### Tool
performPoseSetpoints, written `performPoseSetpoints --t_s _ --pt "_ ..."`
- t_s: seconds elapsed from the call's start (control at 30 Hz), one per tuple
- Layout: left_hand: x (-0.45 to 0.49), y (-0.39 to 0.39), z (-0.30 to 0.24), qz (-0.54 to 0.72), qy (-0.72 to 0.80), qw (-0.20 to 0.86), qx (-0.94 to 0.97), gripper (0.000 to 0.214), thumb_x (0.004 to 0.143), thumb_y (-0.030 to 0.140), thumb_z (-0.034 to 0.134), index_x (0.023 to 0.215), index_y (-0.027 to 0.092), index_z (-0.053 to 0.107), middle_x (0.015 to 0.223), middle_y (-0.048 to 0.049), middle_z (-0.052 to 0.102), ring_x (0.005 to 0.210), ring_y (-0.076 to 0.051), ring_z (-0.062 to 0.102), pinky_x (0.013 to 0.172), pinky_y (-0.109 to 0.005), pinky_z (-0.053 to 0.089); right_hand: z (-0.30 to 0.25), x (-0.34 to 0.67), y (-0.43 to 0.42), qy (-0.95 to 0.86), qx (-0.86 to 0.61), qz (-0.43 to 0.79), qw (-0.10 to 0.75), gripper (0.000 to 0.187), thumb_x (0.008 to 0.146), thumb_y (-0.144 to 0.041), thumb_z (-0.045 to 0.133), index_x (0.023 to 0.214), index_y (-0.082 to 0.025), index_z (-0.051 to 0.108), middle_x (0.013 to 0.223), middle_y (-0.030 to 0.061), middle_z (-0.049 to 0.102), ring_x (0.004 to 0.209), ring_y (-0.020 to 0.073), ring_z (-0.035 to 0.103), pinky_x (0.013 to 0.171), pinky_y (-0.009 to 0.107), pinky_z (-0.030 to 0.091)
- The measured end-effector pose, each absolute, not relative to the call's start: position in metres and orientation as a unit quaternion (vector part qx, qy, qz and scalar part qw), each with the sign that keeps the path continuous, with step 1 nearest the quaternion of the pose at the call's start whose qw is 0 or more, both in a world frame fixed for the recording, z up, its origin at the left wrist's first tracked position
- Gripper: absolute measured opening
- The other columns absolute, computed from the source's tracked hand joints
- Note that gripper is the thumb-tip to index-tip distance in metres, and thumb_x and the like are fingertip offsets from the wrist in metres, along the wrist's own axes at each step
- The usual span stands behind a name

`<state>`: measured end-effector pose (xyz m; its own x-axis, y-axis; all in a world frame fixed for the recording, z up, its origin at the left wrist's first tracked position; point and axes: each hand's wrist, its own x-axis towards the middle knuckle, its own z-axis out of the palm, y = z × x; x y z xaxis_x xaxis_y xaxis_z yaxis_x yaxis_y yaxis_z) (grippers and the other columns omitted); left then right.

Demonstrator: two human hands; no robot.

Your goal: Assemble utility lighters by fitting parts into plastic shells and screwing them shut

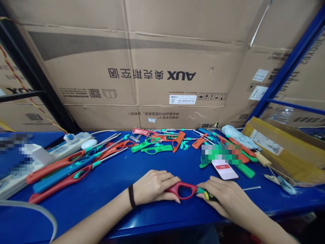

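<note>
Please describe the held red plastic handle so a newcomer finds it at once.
Start with the blue tabletop. At its front, between the left hand and right hand, is the red plastic handle with an oval opening; unlike similar handles lying nearby, it is held.

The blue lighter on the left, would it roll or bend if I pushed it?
The blue lighter probably won't roll far: it looks flattish rather than round. It would likely stay stiff, since it looks like hard plastic. Pushed sideways, it might nudge the dark red lighter lying close beside it.
</note>
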<state>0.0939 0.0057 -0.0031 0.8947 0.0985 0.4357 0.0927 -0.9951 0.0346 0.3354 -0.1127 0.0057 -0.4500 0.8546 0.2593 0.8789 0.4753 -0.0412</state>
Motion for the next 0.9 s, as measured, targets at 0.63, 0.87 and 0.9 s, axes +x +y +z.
performPoseSetpoints --t_s 0.63,0.87,0.9 --pt "0.094 0.003 -0.006 0.288 0.013 -0.074 0.955 0.048 0.093 0.051 0.041 0.110 0.009 0.055 0.091 -0.0070 0.070 0.066 -0.016 0.063 0.057 -0.027 0.051 0.033 0.331 -0.096 -0.788 -0.564 0.222 0.105 0.026 0.091 -0.043 0.049 0.086 -0.023 0.065 0.074 -0.0004 0.066 0.065 0.0140 0.059 0.059 0.023 0.039" --pt "0.079 0.016 0.010 0.263 0.079 -0.181 0.944 0.045 0.094 0.046 0.043 0.118 0.009 0.051 0.091 -0.0075 0.068 0.071 -0.017 0.064 0.059 -0.027 0.052 0.052 0.319 -0.077 -0.853 -0.480 -0.060 0.196 0.014 0.089 -0.027 0.055 0.088 -0.022 0.067 0.077 0.0030 0.070 0.071 0.0180 0.064 0.061 0.027 0.044" --pt "0.072 0.019 0.013 0.259 0.130 -0.178 0.940 0.046 0.094 0.048 0.041 0.121 0.011 0.049 0.093 -0.0073 0.068 0.073 -0.018 0.065 0.060 -0.027 0.052 0.056 0.315 -0.076 -0.851 -0.449 -0.097 0.254 0.013 0.089 -0.024 0.055 0.088 -0.021 0.067 0.077 0.0029 0.071 0.070 0.0168 0.064 0.062 0.026 0.044"
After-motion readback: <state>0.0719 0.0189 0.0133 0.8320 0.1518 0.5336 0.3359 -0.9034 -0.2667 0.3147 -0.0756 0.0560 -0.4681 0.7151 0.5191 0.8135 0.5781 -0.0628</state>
